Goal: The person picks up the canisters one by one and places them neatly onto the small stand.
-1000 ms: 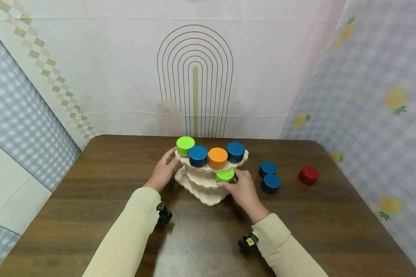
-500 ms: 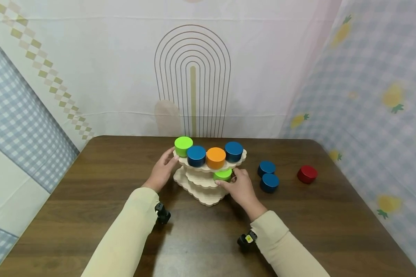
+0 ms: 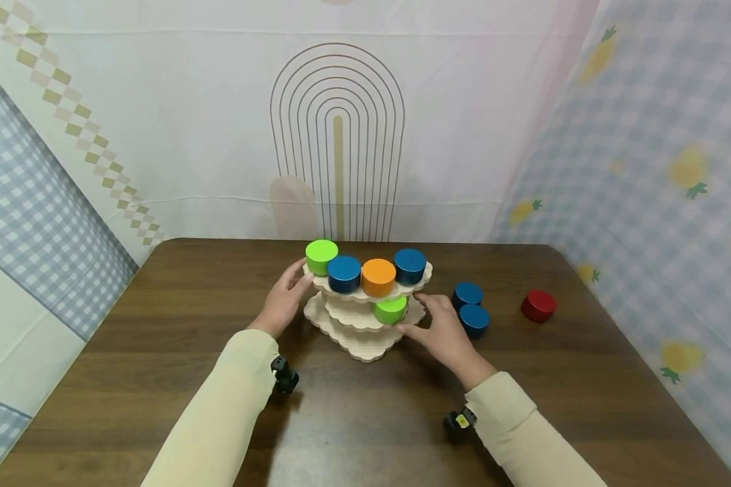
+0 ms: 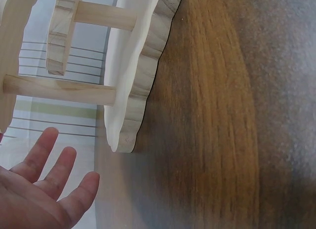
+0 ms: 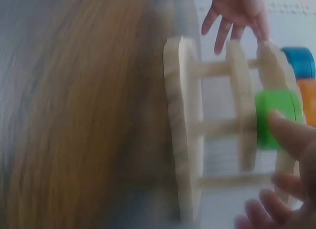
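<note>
- The dark wooden table (image 3: 158, 352) carries everything; the wooden tiered stand (image 3: 365, 341) sits at its middle, toward the far edge, and serves as landmark.
- The stand has three scalloped shelves joined by dowels, the top one widest.
- The left hand (image 3: 285, 301) lies against the stand's left side, fingers straight and spread, fingertips at the top shelf's edge; it holds nothing.
- The right hand (image 3: 441, 325) is at the stand's right side, fingers loosely extended toward the middle shelf, gripping nothing.
- On the stand's top shelf stand four round pucks in a row: a green puck (image 3: 321, 257) at the left end, a blue puck (image 3: 344, 273), an orange puck (image 3: 379, 277) and another blue puck (image 3: 410, 266) at the right end.
- A second green puck (image 3: 390, 310) sits on the stand's middle shelf, under the orange one, just beside the right hand's thumb.
- Right of the stand, two blue pucks (image 3: 470, 308) lie touching each other on the table.
- Farther right of the stand, well apart, lies a red puck (image 3: 539, 306).
</note>
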A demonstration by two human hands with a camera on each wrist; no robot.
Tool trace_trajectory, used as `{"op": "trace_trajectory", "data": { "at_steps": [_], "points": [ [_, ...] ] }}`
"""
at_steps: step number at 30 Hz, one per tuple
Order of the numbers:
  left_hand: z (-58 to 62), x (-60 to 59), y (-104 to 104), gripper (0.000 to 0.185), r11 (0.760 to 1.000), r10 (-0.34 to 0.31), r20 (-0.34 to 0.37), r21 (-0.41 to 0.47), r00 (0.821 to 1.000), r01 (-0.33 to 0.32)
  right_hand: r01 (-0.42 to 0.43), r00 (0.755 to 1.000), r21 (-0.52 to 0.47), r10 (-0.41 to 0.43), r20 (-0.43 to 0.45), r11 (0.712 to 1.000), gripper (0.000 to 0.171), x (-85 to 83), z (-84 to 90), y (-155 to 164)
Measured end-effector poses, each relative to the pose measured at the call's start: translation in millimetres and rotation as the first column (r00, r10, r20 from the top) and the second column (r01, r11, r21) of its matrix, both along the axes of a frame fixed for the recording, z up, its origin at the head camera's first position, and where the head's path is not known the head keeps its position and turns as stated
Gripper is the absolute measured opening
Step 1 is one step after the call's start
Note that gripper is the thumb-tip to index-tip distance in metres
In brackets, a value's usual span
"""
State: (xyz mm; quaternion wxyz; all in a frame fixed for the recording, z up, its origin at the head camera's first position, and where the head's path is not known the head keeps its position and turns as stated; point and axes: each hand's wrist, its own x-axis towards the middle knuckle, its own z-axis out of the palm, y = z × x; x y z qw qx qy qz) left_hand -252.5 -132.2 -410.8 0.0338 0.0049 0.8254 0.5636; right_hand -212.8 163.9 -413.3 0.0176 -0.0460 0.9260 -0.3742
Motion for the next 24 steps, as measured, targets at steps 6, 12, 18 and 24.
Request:
{"op": "trace_trajectory", "data": {
  "at_steps": [6, 12, 18, 24],
  "points": [
    [-0.1, -0.2, 0.5, 0.058, 1.0, 0.008, -0.016, 0.009, 1.0, -0.008, -0.028, 0.998, 0.073, 0.033, -0.056, 0.997, 0.066, -2.0, -0.9, 20.4],
    [0.5, 0.3, 0.9, 0.058, 1.0, 0.007, -0.006, 0.015, 1.0, -0.007, 0.0, 0.993, 0.129, 0.015, -0.117, 0.992, 0.067, -4.0, -3.6, 35.8],
    [0.7, 0.1, 0.8, 0.058, 1.0, 0.004, 0.001, 0.008, 1.0, -0.004, 0.062, 0.988, 0.187, -0.034, -0.153, 0.98, 0.072, -7.6, -6.9, 50.2],
    [0.7, 0.3, 0.3, 0.058, 1.0, 0.001, 0.002, 0.006, 1.0, -0.001, 0.144, 0.985, 0.196, -0.121, -0.124, 0.97, 0.082, -9.6, -8.8, 63.3]
  ]
}}
